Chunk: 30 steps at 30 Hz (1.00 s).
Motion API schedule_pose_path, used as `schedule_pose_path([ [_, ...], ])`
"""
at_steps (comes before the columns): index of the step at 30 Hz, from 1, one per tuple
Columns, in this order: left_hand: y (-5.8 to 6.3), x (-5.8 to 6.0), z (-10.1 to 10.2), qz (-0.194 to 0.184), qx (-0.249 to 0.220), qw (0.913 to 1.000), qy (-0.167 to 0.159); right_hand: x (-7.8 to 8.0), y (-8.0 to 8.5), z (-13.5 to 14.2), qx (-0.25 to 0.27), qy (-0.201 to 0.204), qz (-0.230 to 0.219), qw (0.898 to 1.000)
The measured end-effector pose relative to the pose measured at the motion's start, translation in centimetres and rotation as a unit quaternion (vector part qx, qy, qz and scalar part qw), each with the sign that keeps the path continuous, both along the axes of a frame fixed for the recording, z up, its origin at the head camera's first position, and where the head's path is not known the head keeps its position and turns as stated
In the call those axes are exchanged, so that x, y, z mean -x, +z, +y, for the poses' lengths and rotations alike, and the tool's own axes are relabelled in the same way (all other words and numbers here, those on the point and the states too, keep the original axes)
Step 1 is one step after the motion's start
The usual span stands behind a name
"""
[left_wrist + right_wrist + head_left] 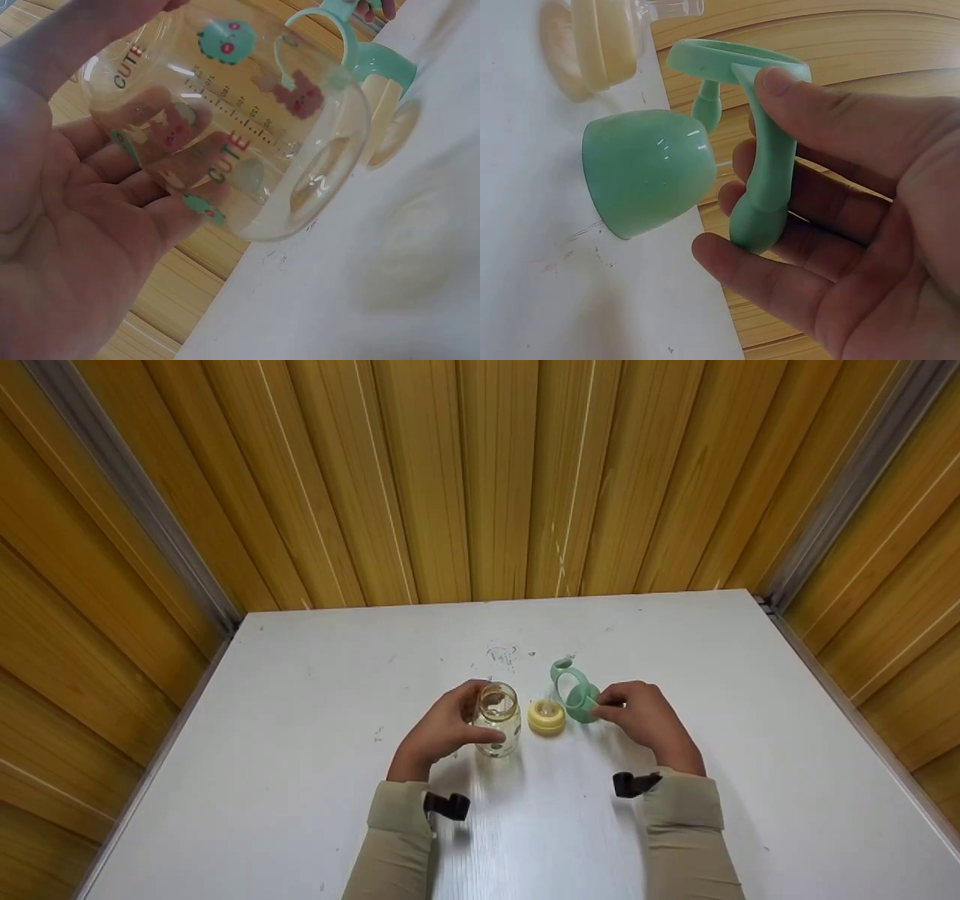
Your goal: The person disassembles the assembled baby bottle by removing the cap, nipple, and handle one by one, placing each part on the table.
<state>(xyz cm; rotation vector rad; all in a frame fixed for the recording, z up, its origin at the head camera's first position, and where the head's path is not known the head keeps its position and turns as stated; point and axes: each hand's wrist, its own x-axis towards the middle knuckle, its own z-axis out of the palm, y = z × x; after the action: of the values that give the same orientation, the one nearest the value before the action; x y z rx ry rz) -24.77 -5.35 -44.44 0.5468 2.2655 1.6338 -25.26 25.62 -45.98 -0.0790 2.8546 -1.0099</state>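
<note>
My left hand [442,725] grips a clear, yellowish baby bottle [498,721], thumb on the near side and fingers behind. The bottle has no top on; its open mouth faces up, and it seems held a little above the table. In the left wrist view, cartoon prints and a measuring scale show on its wall. My right hand [643,716] pinches one arm of a green two-handled bottle ring [772,169], raised off the table. Below the ring stands a green dome-shaped cap [649,172]. Between the hands sits a yellow collar [546,721] with a clear nipple.
Everything rests on a white table [315,750] with small dark scuffs. Yellow wood-patterned panels [495,487] rise behind the table and on both sides. A black wrist-camera mount [448,806] juts from the left sleeve, and another mount [636,784] from the right.
</note>
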Motion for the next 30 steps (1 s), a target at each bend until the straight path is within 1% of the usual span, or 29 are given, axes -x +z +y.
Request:
schedule_pose_path([
  [6, -2.0, 1.2, 0.1, -0.009, -0.008, 0.9999, 0.005, 0.0, -0.4, 0.1, 0.001, 0.0, 0.0, 1.0],
  [8, -2.3, 1.4, 0.1, -0.009, -0.011, 0.9999, 0.006, 0.1, -0.5, 0.1, -0.001, -0.001, -0.003, 1.0],
  [12, -2.5, 1.4, 0.0, -0.003, -0.014, 0.9999, 0.003, 0.1, -0.6, 0.1, -0.008, -0.003, -0.009, 1.0],
  [19, -2.5, 1.4, 0.0, 0.009, -0.018, 0.9998, 0.002, 0.3, -1.1, 0.2, -0.017, -0.001, -0.006, 1.0],
  [30, -2.9, 1.6, -0.1, -0.001, -0.021, 0.9998, 0.004, 0.5, -1.7, 0.4, -0.011, 0.011, -0.008, 1.0],
])
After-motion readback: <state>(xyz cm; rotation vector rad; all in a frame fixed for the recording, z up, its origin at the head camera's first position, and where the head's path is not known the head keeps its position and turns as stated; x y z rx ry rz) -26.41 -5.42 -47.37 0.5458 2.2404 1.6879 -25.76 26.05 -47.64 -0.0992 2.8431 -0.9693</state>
